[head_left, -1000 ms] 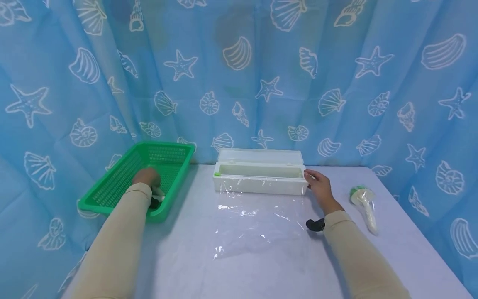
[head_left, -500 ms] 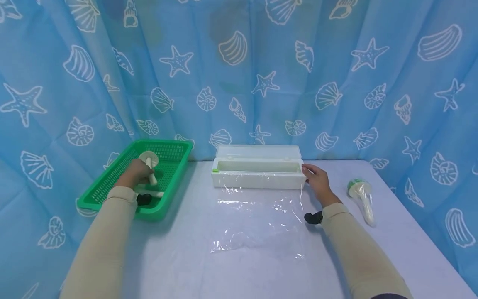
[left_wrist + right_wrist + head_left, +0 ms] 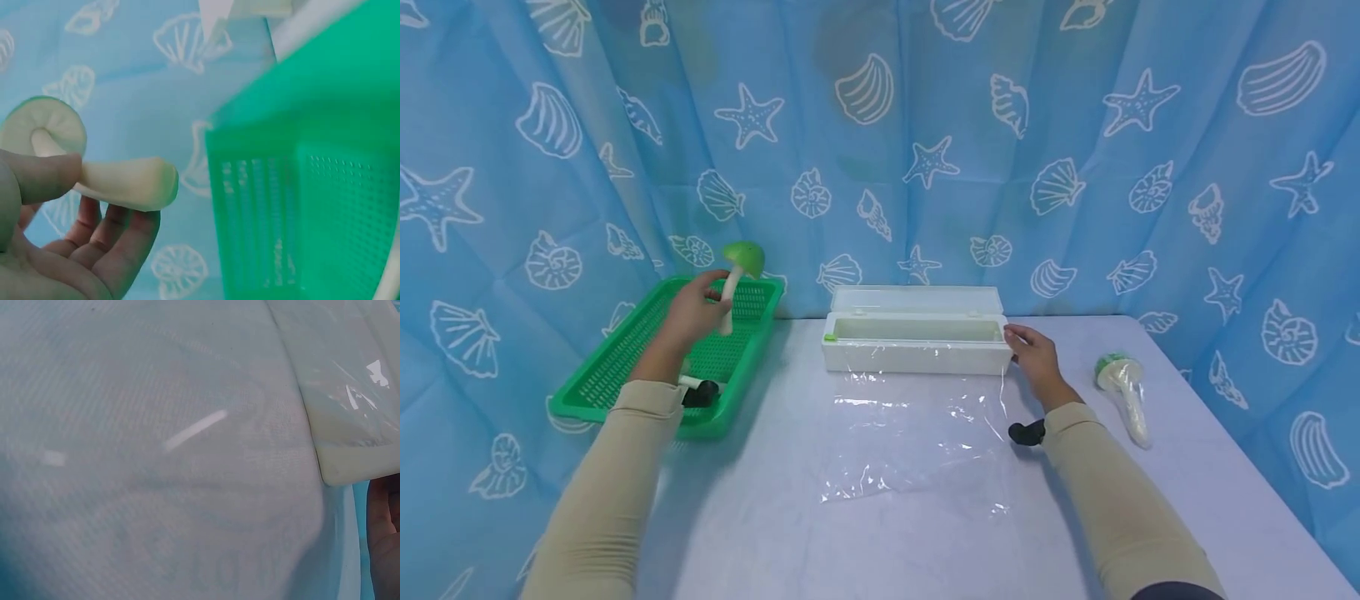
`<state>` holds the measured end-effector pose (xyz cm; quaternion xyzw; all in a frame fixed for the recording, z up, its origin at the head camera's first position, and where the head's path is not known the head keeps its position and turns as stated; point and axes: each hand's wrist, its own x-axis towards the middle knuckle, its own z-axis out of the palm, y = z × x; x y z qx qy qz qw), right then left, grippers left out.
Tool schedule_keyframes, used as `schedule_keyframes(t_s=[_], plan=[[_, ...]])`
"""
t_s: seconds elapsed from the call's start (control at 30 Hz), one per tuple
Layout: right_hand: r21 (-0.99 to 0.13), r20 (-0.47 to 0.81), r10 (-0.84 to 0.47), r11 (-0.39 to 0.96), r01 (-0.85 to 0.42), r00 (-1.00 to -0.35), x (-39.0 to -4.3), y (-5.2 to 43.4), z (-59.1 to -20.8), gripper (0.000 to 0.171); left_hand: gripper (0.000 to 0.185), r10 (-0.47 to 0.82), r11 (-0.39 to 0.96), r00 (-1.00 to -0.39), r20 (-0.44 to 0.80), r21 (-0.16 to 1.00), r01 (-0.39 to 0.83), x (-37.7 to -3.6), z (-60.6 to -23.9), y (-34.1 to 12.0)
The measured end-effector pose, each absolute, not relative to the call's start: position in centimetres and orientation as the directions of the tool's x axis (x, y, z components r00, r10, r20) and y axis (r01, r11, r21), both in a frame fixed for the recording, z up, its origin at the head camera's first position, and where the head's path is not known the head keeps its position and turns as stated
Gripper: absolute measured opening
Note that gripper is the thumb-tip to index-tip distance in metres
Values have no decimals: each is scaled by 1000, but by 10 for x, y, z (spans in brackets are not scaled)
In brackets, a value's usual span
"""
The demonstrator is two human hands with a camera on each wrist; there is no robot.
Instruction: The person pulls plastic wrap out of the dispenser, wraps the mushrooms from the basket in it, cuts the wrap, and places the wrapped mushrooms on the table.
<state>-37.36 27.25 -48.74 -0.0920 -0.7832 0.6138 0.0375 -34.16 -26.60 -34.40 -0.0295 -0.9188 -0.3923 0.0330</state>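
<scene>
- Basket (image 3: pixel 625 367): green, at the table's left edge, against the curtain (image 3: pixel 925 125). A second mushroom (image 3: pixel 698 388), dark-capped, lies inside near the front wall.
- Left hand (image 3: pixel 688 312): raised above the basket, thumb and fingers pinching the pale stem of a green-capped mushroom (image 3: pixel 739 265). Cap up, stem tilted; clear of the basket. In the left wrist view the stem (image 3: pixel 122 181) lies across the fingers with the thumb (image 3: pixel 37 178) pressed on top.
- Box (image 3: pixel 916 340): white, long, lid open, at table centre back. A film sheet (image 3: pixel 917 442) runs from its front edge flat onto the table (image 3: pixel 1187 500).
- Right hand (image 3: pixel 1036 358): at the box's right end, fingers relaxed and touching the corner, gripping nothing.
- Wrapped mushroom (image 3: pixel 1122 390): green cap, film-covered, lying on the table right of the right hand, apart from it.
</scene>
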Motion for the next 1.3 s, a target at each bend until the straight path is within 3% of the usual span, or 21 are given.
schedule_keyframes(t_s=[0.17, 0.43, 0.6, 1.0, 1.3], plan=[[-968, -52, 192, 232, 97, -980, -374, 272, -488, 50, 54, 122, 673, -985, 125, 719, 175, -341, -344, -243], [-974, -30, 178, 214, 69, -984, -371, 270, -484, 50, 48, 305, 701, -932, 196, 617, 359, -344, -364, -196], [-972, -78, 188, 205, 117, -979, -368, 268, -481, 49, 46, 392, 692, -892, 226, 566, 448, -338, -381, -167], [-977, -67, 198, 185, 104, -978, -372, 271, -485, 49, 44, 552, 692, -825, 121, 485, 534, -320, -412, -107], [-977, -73, 210, 181, 112, -975, -370, 269, -484, 47, 41, 701, 631, -712, 31, 438, 640, -301, -433, -71]])
